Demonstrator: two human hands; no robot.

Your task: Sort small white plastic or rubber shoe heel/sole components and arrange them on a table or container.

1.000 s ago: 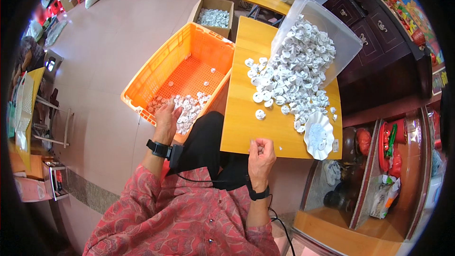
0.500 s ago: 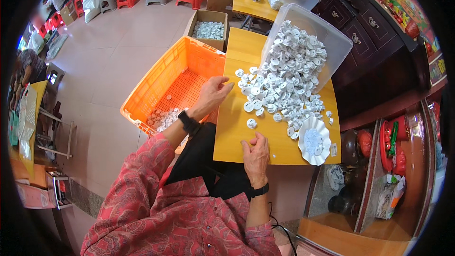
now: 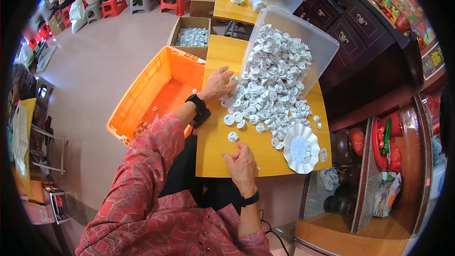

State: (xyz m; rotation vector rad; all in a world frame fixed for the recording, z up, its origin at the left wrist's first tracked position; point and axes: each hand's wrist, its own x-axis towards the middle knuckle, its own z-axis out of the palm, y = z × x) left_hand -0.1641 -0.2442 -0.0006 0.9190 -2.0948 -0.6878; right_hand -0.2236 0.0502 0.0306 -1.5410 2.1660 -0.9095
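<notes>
Left hand (image 3: 218,86), grip unclear, is at the left edge of the pile (image 3: 277,73); right hand (image 3: 243,169), thumb spread, lies nearer the lone disc (image 3: 232,136), just beyond it.

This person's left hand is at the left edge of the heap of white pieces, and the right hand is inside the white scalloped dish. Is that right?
Not quite: the right hand is not inside the white scalloped dish. The head view shows it apart from the dish, to its left, by the yellow table's near edge. The rest stands.
</notes>
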